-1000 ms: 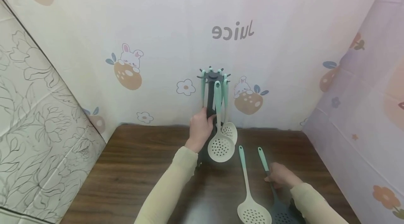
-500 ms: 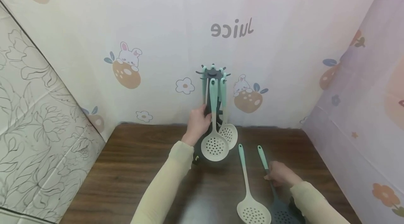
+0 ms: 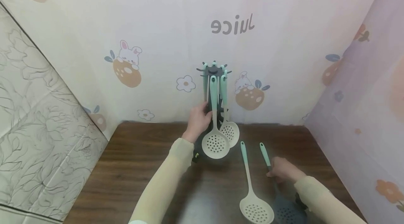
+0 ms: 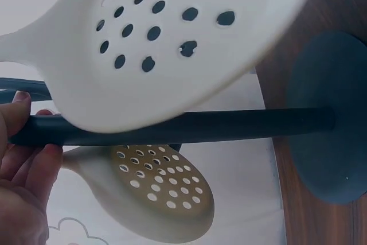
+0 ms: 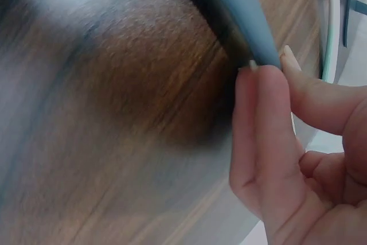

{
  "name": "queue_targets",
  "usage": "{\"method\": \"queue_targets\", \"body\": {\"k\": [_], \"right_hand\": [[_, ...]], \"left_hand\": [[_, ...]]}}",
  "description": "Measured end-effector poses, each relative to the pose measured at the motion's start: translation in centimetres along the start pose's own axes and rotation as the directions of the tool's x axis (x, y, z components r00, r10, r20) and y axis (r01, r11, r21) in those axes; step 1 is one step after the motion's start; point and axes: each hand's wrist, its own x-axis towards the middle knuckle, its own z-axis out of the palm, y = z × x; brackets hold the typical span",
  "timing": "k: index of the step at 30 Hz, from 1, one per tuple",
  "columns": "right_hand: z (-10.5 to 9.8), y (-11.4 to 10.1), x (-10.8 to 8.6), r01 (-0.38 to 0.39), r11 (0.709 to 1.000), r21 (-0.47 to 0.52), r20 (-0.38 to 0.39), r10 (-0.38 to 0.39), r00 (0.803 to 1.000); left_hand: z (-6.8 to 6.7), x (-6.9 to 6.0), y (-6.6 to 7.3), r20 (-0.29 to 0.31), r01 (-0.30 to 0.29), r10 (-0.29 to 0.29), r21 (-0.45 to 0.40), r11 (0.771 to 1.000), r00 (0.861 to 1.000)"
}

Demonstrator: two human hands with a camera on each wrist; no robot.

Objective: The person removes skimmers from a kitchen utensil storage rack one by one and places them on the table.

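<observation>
My left hand (image 3: 199,120) grips the upright pole (image 4: 246,124) of a dark utensil stand (image 3: 213,71). Mint-handled utensils hang from its hooks. In front hangs a cream skimmer (image 3: 216,144) with a round perforated head, and behind it a deeper perforated ladle (image 3: 229,133). Other hanging handles are partly hidden. On the table at right, my right hand (image 3: 285,169) pinches the shaft of a dark grey skimmer (image 3: 287,213) with a mint handle end; the right wrist view shows its shaft (image 5: 241,4) between thumb and fingers. Beside it lies a cream skimmer (image 3: 257,210).
The brown wood-grain table (image 3: 132,168) meets a printed cloth backdrop (image 3: 157,59) just behind the stand. More patterned cloth (image 3: 372,111) bounds the right side. The stand's round base (image 4: 332,159) rests on the table.
The stand has turned a little, and its front skimmer has swung left. My left hand stays on the pole. My right hand keeps its hold on the dark skimmer, and the view has tilted slightly.
</observation>
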Motion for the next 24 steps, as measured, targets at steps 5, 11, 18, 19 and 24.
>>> {"method": "queue_targets", "body": {"k": [5, 11, 18, 19, 24], "right_hand": [[-0.5, -0.2, -0.2, 0.034, 0.998, -0.043, -0.018, -0.035, 0.999], [-0.7, -0.2, -0.3, 0.05, 0.996, -0.079, -0.009, -0.05, 0.999], [-2.9, -2.8, -0.5, 0.16, 0.987, 0.0, -0.124, -0.158, 0.98], [-3.3, -3.4, -0.6, 0.187, 0.982, 0.02, -0.148, -0.182, 0.972], [-5.3, -7.0, -1.1, 0.319, 0.945, 0.065, -0.256, -0.293, 0.921]], "left_hand": [[0.2, 0.2, 0.2, -0.011, -0.01, 0.01, 0.003, 1.0, 1.0], [0.3, 0.3, 0.1, -0.008, -0.006, 0.007, 0.005, 1.0, 1.0], [0.1, 0.2, 0.1, -0.013, 0.008, -0.009, -0.011, 1.0, 1.0], [0.1, 0.1, 0.1, -0.013, 0.011, -0.011, -0.013, 1.0, 1.0], [0.0, 0.0, 0.1, -0.006, 0.007, -0.007, -0.008, 1.0, 1.0]]}}
